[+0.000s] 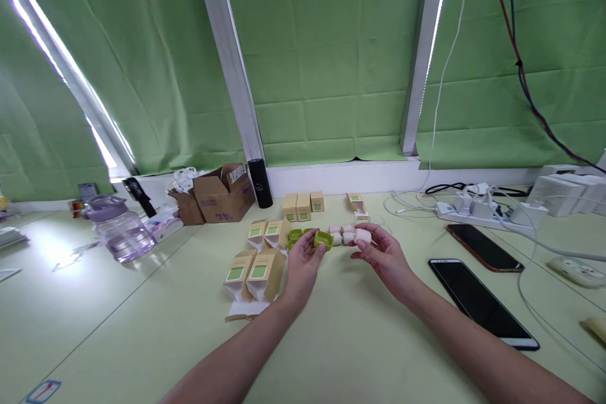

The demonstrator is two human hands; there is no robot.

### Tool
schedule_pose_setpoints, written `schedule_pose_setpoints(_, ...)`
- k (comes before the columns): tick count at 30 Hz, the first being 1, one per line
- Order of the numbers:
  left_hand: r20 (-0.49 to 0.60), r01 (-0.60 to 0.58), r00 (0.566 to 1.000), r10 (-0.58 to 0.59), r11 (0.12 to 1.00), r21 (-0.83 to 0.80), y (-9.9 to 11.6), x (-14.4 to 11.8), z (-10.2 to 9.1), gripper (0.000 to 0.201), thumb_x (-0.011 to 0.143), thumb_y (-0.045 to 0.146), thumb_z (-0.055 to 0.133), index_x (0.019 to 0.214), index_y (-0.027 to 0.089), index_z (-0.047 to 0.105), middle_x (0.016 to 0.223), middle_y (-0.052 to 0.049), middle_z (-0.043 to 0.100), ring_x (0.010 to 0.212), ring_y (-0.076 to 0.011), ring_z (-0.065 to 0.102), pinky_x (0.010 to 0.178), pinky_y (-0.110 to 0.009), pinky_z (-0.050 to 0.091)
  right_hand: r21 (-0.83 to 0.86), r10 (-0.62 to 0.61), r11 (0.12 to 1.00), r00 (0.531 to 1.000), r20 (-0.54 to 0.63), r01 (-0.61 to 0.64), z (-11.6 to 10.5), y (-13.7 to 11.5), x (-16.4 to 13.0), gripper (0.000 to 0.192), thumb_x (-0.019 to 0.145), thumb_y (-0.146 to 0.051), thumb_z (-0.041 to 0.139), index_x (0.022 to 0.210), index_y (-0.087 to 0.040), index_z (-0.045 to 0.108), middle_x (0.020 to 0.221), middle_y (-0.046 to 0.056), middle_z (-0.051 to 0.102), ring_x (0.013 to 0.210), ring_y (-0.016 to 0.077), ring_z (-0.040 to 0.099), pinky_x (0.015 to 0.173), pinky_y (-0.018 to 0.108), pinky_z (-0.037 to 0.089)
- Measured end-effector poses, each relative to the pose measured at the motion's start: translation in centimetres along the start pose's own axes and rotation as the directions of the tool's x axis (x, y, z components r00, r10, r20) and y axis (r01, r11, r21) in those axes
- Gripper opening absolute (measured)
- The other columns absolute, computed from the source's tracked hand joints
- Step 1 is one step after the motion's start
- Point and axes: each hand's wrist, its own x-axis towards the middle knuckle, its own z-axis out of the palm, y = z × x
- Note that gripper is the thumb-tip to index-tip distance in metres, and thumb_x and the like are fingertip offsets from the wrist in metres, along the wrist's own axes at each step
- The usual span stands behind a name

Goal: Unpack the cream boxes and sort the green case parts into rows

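Toward the table's [331, 341] far edge, an open cardboard box [222, 194] was seen, contents not visible. A green case [323, 240] was pinched in the left hand [303, 265]; a pale pink case [362, 235] was gripped by the right hand [386, 259], just beside it.

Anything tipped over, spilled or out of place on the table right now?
Only small things: one small carton by the window lies open on its side, while the cartons beside it stand upright. A brown cardboard box sits with flaps open. Nothing spilled.
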Motion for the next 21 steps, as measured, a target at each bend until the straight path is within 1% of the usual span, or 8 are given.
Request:
schedule_pose_setpoints(3,0.0,-0.002,1.0,0.002,1.0,0.003,-0.1,0.0,0.0,0.061,0.074,0.043,0.087,0.123,0.015,0.064,0.127,-0.017,0.07,0.122,-0.0303,0.065,0.106,-0.042,0.052,-0.041,-0.024,0.999,1.0,0.002,0.024,-0.1,0.3,0.2,0.047,0.068,-0.044,0.091,0.106,-0.025,0.071,0.103,0.005,0.073,0.098,0.0228,0.068,0.089,0.042,0.061)
schedule_pose_setpoints(5,0.002,-0.004,1.0,0.004,1.0,0.006,-0.1,0.0,0.0,0.06,0.074,0.043,0.087,0.122,0.015,0.065,0.127,-0.017,0.07,0.122,-0.0304,0.066,0.106,-0.042,0.052,-0.097,-0.042,0.994,0.999,-0.002,0.041,-0.3,0.6,0.4,0.048,0.067,-0.043,0.09,0.108,-0.025,0.071,0.103,0.005,0.074,0.098,0.0236,0.069,0.092,0.043,0.06)
schedule_pose_setpoints(8,0.009,-0.008,1.0,0.007,1.0,0.018,0.1,-0.1,0.1,0.058,0.075,0.042,0.086,0.122,0.016,0.065,0.127,-0.016,0.07,0.122,-0.0298,0.066,0.106,-0.041,0.052,-0.229,-0.091,0.97,0.995,-0.041,0.079,-0.6,1.0,0.7,0.053,0.067,-0.042,0.088,0.113,-0.025,0.069,0.105,0.005,0.073,0.093,0.0233,0.068,0.086,0.041,0.059)
schedule_pose_setpoints(11,0.006,-0.013,1.0,0.013,0.999,0.029,0.2,-0.2,0.1,0.055,0.076,0.041,0.085,0.121,0.016,0.065,0.125,-0.015,0.071,0.119,-0.0287,0.067,0.105,-0.041,0.052,-0.412,-0.189,0.901,0.978,-0.084,0.139,-1.1,1.5,0.9,0.05,0.072,-0.038,0.08,0.118,-0.025,0.066,0.103,0.006,0.07,0.088,0.022,0.066,0.075,0.036,0.056)
schedule_pose_setpoints(13,0.001,-0.015,1.0,0.015,0.999,0.036,0.4,-0.3,0.2,0.055,0.077,0.041,0.085,0.121,0.016,0.065,0.124,-0.015,0.072,0.118,-0.0283,0.067,0.104,-0.041,0.052,-0.554,-0.259,0.812,0.964,-0.062,0.183,-1.4,1.8,0.9,0.043,0.077,-0.035,0.074,0.118,-0.024,0.064,0.105,0.006,0.069,0.085,0.0213,0.064,0.072,0.035,0.054)
schedule_pose_setpoints(15,0.002,-0.016,1.0,0.016,0.999,0.044,0.4,-0.3,0.2,0.055,0.077,0.04,0.085,0.122,0.017,0.065,0.124,-0.015,0.072,0.118,-0.0281,0.067,0.104,-0.041,0.052,-0.691,-0.323,0.683,0.946,0.004,0.236,-1.9,2.2,1.0,0.035,0.082,-0.029,0.068,0.116,-0.024,0.063,0.109,0.007,0.069,0.084,0.0213,0.063,0.072,0.036,0.052)
schedule_pose_setpoints(18,0.002,-0.015,1.0,0.015,0.998,0.053,0.5,-0.4,0.3,0.055,0.077,0.04,0.085,0.122,0.016,0.064,0.124,-0.015,0.071,0.118,-0.0273,0.067,0.105,-0.04,0.052,-0.821,-0.41,0.436,0.894,0.184,0.369,-2.7,2.9,1.4,0.029,0.086,-0.018,0.06,0.114,-0.024,0.063,0.114,0.008,0.07,0.092,0.0245,0.062,0.081,0.041,0.052)
schedule_pose_setpoints(21,-0.003,-0.016,1.0,0.016,0.999,0.05,0.4,-0.4,0.3,0.055,0.077,0.039,0.085,0.122,0.016,0.065,0.124,-0.015,0.071,0.119,-0.0269,0.067,0.106,-0.039,0.051,-0.845,-0.432,0.203,0.82,0.376,0.495,-3.2,3.6,1.8,0.031,0.088,-0.008,0.053,0.113,-0.022,0.064,0.115,0.01,0.072,0.102,0.0278,0.061,0.087,0.043,0.05)
